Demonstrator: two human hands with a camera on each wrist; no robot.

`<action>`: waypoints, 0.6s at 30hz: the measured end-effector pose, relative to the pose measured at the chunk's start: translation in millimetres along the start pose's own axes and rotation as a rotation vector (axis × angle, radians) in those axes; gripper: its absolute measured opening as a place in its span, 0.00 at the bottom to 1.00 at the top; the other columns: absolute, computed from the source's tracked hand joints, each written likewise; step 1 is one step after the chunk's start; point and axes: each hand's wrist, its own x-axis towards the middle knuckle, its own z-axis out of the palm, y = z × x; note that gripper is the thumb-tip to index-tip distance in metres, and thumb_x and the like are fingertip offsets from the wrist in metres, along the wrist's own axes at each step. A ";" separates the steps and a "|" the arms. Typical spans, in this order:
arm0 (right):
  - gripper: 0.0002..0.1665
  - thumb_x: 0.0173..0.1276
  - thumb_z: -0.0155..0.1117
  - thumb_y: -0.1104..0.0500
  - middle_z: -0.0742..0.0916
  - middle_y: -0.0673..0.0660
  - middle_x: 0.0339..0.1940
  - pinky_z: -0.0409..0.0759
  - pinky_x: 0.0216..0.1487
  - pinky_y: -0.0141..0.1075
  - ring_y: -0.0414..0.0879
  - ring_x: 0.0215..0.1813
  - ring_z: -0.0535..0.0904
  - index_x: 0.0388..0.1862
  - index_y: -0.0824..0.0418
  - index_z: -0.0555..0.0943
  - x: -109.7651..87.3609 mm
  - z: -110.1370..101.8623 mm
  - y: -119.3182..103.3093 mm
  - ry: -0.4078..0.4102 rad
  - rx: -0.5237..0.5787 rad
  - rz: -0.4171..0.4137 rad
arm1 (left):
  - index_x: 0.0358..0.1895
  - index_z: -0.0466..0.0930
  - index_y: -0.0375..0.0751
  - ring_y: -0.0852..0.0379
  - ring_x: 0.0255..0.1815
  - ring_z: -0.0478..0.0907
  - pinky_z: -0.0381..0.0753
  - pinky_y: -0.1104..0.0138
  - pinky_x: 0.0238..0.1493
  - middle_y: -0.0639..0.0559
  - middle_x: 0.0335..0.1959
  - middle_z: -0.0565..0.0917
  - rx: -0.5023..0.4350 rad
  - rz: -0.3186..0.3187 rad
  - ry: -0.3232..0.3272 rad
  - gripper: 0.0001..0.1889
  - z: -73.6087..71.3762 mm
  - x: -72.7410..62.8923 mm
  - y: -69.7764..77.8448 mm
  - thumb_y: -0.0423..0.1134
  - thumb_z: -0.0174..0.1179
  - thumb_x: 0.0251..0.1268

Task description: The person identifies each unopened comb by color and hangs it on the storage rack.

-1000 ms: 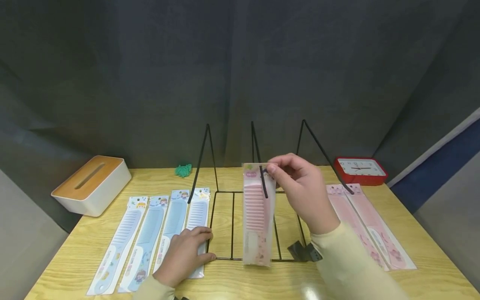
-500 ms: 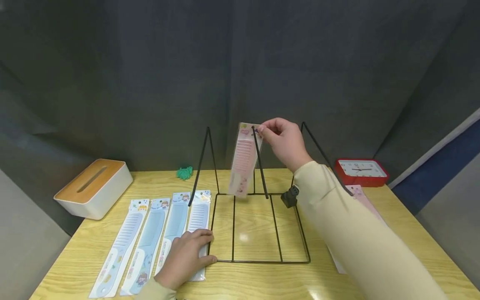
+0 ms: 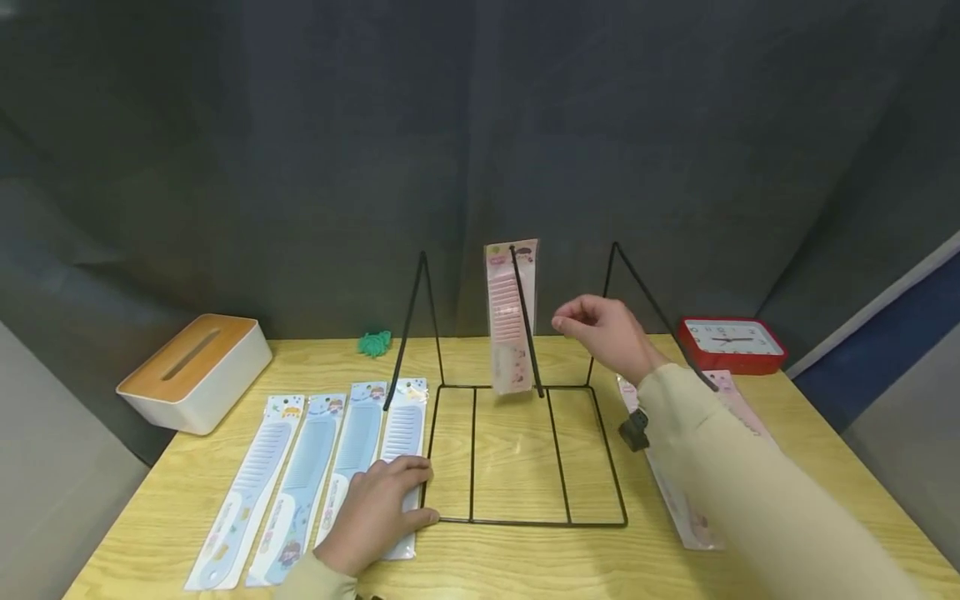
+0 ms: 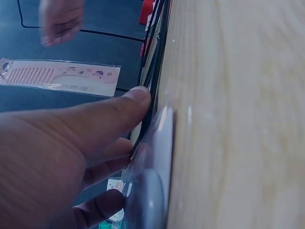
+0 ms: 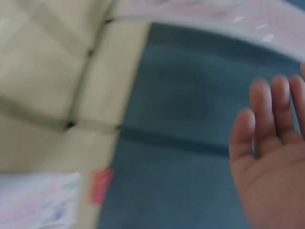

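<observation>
A gap separates the right hand [image 3: 603,329], released and fingers loosely bent, from the one pink plastic comb in clear packaging [image 3: 506,325], hung on the middle of three prongs of the black wire rack [image 3: 525,523]. The left hand [image 3: 378,508], grasping nothing, touches the rack's near-left corner. Four packaged pale-blue combs [image 3: 303,467] lie left, two partly hidden pink packets [image 3: 671,492] right.

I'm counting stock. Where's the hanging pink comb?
In the head view, the pink comb hangs on the middle black hook, left of the right hand.

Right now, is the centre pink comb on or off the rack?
On: the pink comb hangs from the middle prong of the black rack, the right hand apart from it.
</observation>
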 end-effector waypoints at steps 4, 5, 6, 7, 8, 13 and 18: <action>0.18 0.76 0.60 0.44 0.86 0.59 0.46 0.78 0.48 0.45 0.52 0.45 0.81 0.47 0.58 0.82 -12.2 -3.0 52.7 -0.101 -0.021 0.078 | 0.55 0.85 0.44 0.50 0.52 0.78 0.73 0.53 0.45 0.57 0.60 0.81 -0.007 0.000 -0.001 0.28 -0.1 1.0 0.3 0.55 0.74 0.53; 0.19 0.76 0.59 0.45 0.86 0.60 0.48 0.78 0.48 0.45 0.53 0.46 0.82 0.47 0.60 0.82 -14.4 -3.6 65.6 -0.103 -0.030 0.094 | 0.55 0.85 0.44 0.50 0.52 0.78 0.73 0.53 0.45 0.57 0.60 0.81 -0.010 0.000 0.000 0.28 -0.2 1.0 0.6 0.55 0.74 0.53; 0.19 0.76 0.60 0.46 0.85 0.61 0.49 0.80 0.48 0.45 0.54 0.46 0.82 0.48 0.61 0.82 -15.9 -4.4 78.1 -0.094 -0.036 0.117 | 0.55 0.85 0.44 0.51 0.52 0.78 0.73 0.53 0.44 0.57 0.60 0.81 -0.012 0.001 0.001 0.28 -0.4 0.9 0.9 0.55 0.74 0.53; 0.20 0.76 0.60 0.47 0.85 0.62 0.50 0.80 0.48 0.46 0.55 0.47 0.83 0.49 0.63 0.81 -17.0 -5.2 89.7 -0.081 -0.041 0.135 | 0.54 0.85 0.44 0.51 0.52 0.78 0.73 0.53 0.44 0.57 0.60 0.81 -0.013 0.002 0.001 0.28 -0.1 0.9 0.6 0.55 0.74 0.52; 0.20 0.76 0.60 0.48 0.84 0.63 0.52 0.81 0.48 0.47 0.56 0.48 0.83 0.51 0.64 0.81 -17.1 -6.5 101.2 -0.060 -0.047 0.152 | 0.54 0.85 0.44 0.51 0.52 0.78 0.73 0.53 0.44 0.57 0.60 0.81 -0.016 0.005 0.003 0.28 -0.1 0.8 0.6 0.55 0.74 0.52; 0.27 0.76 0.59 0.50 0.79 0.68 0.61 0.80 0.49 0.48 0.60 0.51 0.81 0.65 0.65 0.74 -12.0 -18.4 144.1 -0.008 -0.112 0.252 | 0.54 0.86 0.44 0.51 0.51 0.78 0.73 0.53 0.43 0.57 0.60 0.81 -0.016 0.015 0.012 0.27 1.0 1.7 -0.4 0.54 0.75 0.52; 0.29 0.71 0.61 0.58 0.76 0.74 0.63 0.74 0.58 0.60 0.68 0.61 0.75 0.66 0.71 0.71 -5.3 -25.5 171.0 -0.072 -0.276 0.300 | 0.54 0.85 0.44 0.51 0.51 0.77 0.73 0.53 0.43 0.57 0.60 0.81 -0.011 0.011 0.005 0.27 0.0 1.3 -1.6 0.55 0.74 0.53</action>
